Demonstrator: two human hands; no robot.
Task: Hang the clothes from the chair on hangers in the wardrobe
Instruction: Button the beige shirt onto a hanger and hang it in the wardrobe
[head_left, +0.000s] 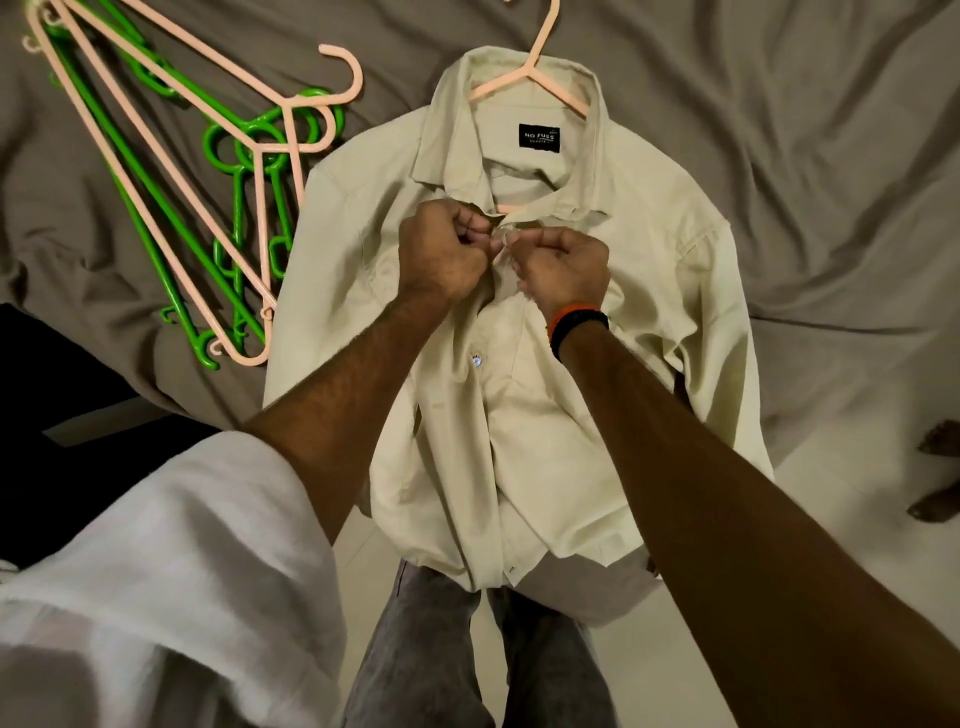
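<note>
A pale cream shirt (597, 291) lies face up on the bed, its lower part hanging over the edge. A peach hanger (535, 73) sits inside its collar, hook pointing away from me. My left hand (441, 254) pinches the left side of the shirt front just below the collar. My right hand (563, 270), with an orange and black band at the wrist, pinches the right side of the front at the top button. The two hands meet at the middle of the placket.
A pile of green and peach hangers (223, 171) lies on the grey-brown bedsheet (810, 156) to the left of the shirt. A dark object (47, 395) sits at the left bed edge. White floor (857, 519) and my grey trousers (467, 649) show below.
</note>
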